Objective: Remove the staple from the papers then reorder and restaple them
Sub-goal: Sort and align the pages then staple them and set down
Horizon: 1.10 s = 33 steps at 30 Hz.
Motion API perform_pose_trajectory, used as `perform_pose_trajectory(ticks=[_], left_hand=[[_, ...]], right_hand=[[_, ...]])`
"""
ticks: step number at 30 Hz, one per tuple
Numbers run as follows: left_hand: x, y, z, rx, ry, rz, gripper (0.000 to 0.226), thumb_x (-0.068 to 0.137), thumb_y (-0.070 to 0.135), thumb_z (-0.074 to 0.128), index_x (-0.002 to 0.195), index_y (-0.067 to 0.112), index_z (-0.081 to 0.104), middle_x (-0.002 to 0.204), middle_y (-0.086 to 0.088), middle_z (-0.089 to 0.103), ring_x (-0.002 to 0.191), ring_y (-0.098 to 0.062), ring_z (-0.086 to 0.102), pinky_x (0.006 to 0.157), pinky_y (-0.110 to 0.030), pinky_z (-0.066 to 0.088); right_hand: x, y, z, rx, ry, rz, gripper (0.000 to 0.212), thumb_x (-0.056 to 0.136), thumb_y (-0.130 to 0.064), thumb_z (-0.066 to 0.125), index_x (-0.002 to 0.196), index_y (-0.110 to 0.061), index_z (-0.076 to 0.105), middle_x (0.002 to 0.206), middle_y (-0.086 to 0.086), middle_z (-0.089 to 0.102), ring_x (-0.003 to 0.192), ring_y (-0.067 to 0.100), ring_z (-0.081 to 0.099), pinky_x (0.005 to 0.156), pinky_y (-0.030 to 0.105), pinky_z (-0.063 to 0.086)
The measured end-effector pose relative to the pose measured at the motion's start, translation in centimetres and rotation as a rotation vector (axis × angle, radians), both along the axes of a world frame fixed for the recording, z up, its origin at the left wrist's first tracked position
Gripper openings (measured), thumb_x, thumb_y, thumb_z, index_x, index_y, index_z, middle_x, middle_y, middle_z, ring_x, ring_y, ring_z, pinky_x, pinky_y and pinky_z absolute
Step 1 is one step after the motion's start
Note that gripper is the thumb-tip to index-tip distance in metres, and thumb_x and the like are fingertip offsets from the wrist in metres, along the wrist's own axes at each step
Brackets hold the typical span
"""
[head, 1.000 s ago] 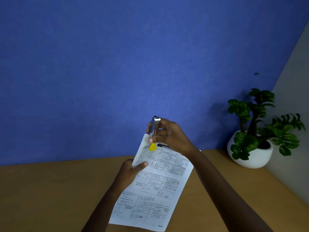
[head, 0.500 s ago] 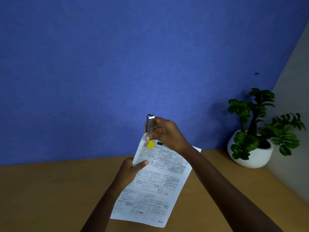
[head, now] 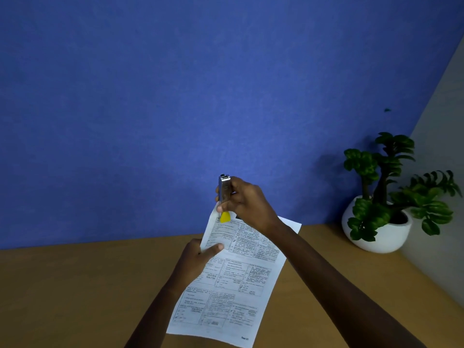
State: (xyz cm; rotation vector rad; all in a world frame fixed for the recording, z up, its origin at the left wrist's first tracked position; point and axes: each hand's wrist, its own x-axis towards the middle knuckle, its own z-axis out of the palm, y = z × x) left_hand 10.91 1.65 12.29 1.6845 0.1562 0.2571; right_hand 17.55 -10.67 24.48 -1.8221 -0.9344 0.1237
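The printed papers [head: 233, 282] are held up above the wooden table, tilted, with their top left corner raised. My left hand [head: 198, 259] grips them at the left edge, thumb lying on the front page. My right hand [head: 247, 203] holds a small silver stapler [head: 224, 189] upright at that top left corner. The stapler's yellow tip [head: 225, 217] points down onto the corner of the page. The staple itself is too small to make out.
A green plant in a white round pot [head: 384, 234] stands at the table's back right, next to a grey wall. A blue wall [head: 200, 96] rises behind the wooden table [head: 75, 285].
The stapler in my right hand has shifted slightly left and turned more upright at the paper's top corner. The sheets have tilted a little with it.
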Motion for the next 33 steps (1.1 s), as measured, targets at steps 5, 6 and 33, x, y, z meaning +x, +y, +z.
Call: perform_pose_trajectory(ticks=[5,6,33], left_hand=[[0.5,0.4,0.0,-0.084,-0.034,0.066,0.015,0.084,0.012,0.062,0.087,0.026,0.066,0.085,0.006,0.071,0.082,-0.012,0.068,0.073,-0.027,0.055],[0.6,0.5,0.0,-0.098,-0.033,0.079,0.015,0.084,0.011,0.061,0.087,0.025,0.065,0.086,0.004,0.07,0.083,-0.014,0.068,0.074,-0.028,0.055],[-0.4,2.4,-0.9,-0.168,-0.079,0.168,0.019,0.085,0.008,0.059,0.087,0.025,0.066,0.07,0.018,0.074,0.073,0.0,0.07,0.056,-0.011,0.053]], right_hand=[[0.5,-0.5,-0.4,0.276,0.044,-0.004,0.035,0.073,0.008,0.069,0.092,-0.018,0.054,0.088,-0.003,0.063,0.087,0.02,0.063,0.09,0.038,0.05],[0.7,-0.7,-0.7,0.383,0.061,-0.041,0.037,0.074,0.008,0.068,0.091,-0.022,0.055,0.087,-0.003,0.064,0.086,0.021,0.064,0.088,0.037,0.051],[0.6,-10.5,-25.1,-0.97,0.124,-0.663,0.034,0.095,-0.022,0.04,0.125,-0.007,0.045,0.129,0.011,0.046,0.122,0.025,0.048,0.097,0.03,0.043]])
